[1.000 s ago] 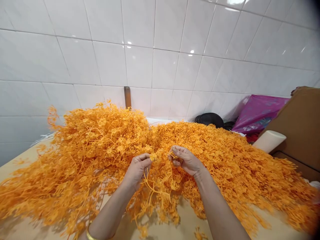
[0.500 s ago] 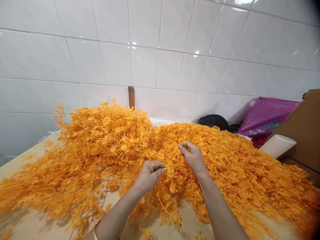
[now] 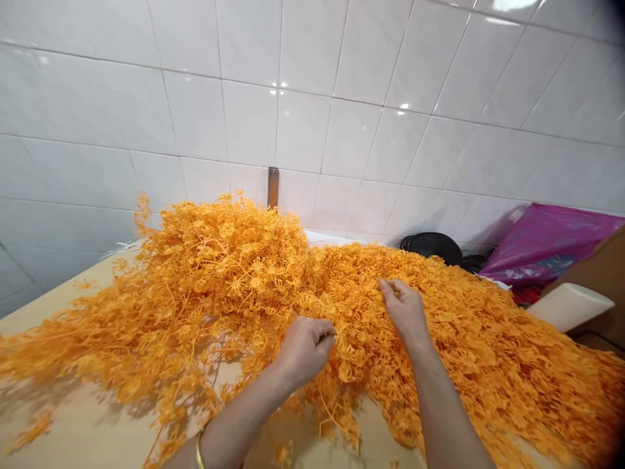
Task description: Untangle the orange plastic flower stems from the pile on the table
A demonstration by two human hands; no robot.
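Observation:
A large heap of orange plastic flower sprigs (image 3: 234, 260) spreads across the table, taller at the left and lower and denser at the right. My left hand (image 3: 308, 348), with a yellow bangle at the wrist, is closed over the middle of the heap, thumb and fingers pinched on an orange sprig. My right hand (image 3: 403, 309) is to its right and slightly farther back, thumb and fingertips pinched together just above the flowers. Whatever is between the right fingertips is too small to make out.
The pale yellow table (image 3: 73, 423) shows along the front and left. Behind it rises a white tiled wall (image 3: 303, 130) with a brown strip (image 3: 273, 189). At the right are a black pouch (image 3: 432, 246), a purple bag (image 3: 547, 241), a white roll (image 3: 571, 306) and a brown cardboard box (image 3: 593, 267).
The view has shifted, so the scene sits farther right in the picture. My hands are slightly farther apart, the right one having moved away to the right. Both remain pinched.

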